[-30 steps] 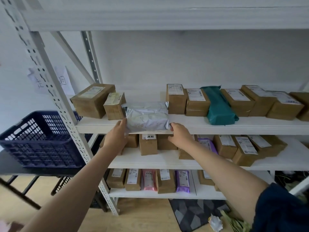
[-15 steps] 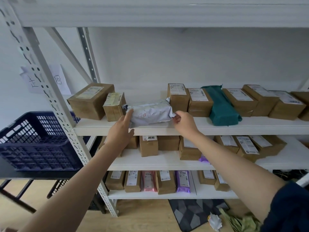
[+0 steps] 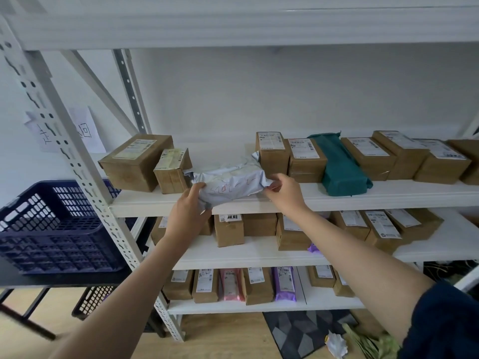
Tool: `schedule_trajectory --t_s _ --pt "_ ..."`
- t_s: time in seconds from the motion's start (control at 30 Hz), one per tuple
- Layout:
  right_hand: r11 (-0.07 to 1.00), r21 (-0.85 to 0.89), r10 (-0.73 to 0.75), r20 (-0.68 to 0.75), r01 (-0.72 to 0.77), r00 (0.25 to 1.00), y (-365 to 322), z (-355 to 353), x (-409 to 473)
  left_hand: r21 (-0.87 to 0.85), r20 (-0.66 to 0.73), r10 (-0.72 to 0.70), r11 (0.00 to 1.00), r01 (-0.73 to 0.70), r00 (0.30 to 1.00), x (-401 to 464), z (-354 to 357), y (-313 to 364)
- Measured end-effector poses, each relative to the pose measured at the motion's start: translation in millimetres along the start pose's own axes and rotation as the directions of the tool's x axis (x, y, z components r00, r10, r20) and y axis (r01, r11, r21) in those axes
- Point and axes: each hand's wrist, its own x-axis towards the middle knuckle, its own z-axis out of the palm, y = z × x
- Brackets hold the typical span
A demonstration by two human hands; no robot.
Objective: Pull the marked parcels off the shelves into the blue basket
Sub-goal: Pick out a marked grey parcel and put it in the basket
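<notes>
Head view: both hands are on a grey poly-bag parcel (image 3: 230, 186) with red handwriting on its face, lying at the front edge of the top shelf (image 3: 311, 200) in the middle of the frame, between a small brown box (image 3: 172, 172) on its left and a row of brown boxes (image 3: 305, 160) on its right. Step in hand, by judgement: securing the parcel for removal.

Left hand (image 3: 190, 206) grips the bag's left end, thumb over the top and fingers (image 3: 204, 212) curled beneath the overhanging corner. Right hand (image 3: 283, 189) pinches the crumpled right end between thumb and bent fingers.

Next move, by judgement: draw the parcel forward clear of the neighbouring boxes, then carry it left to the blue basket (image 3: 51, 229) at the left of the frame, resting on a dark bench (image 3: 51, 279). The soft bag may sag; support from both ends is advisable.
</notes>
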Motion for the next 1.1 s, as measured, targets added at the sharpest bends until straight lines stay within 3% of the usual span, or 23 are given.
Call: schedule_trajectory --t_s 0.17,0.33,0.43,0.6,0.77,0.87,0.97,1.1 --pt "0.971 0.118 0.193 0.141 -0.210 0.971 2 10 -3 -0.141 -0.062 -0.088 0.987 0.078 0.994 -6 16 6" --pt "0.922 0.279 0.176 0.319 -0.270 0.931 -22 18 -16 -0.282 -0.043 -0.142 0.952 0.124 0.989 -12 34 14" --pt "0.919 0.292 0.171 0.310 -0.265 0.935 -30 27 -20 -0.244 0.044 -0.081 0.966 0.089 0.996 -17 43 19" --pt "0.966 0.215 0.132 0.077 -0.146 0.988 -39 41 -22 -0.043 0.114 0.054 0.998 -0.049 0.992 -11 41 17" --pt "0.998 -0.064 0.008 -0.093 -0.014 0.996 -42 41 -15 0.104 0.296 0.072 0.989 -0.107 0.953 10 20 5" --pt "0.978 -0.164 -0.149 -0.102 0.131 0.984 -45 38 -17 -0.013 0.210 0.008 1.000 -0.006 0.978 27 -5 5" --pt "0.932 -0.246 -0.287 -0.050 0.267 0.957 -47 36 -20 -0.193 0.093 -0.163 0.965 0.178 0.982 50 -37 6" --pt "0.881 -0.276 -0.390 0.034 0.384 0.920 -52 41 -21 -0.356 0.085 -0.227 0.903 0.242 0.970 66 -71 5"
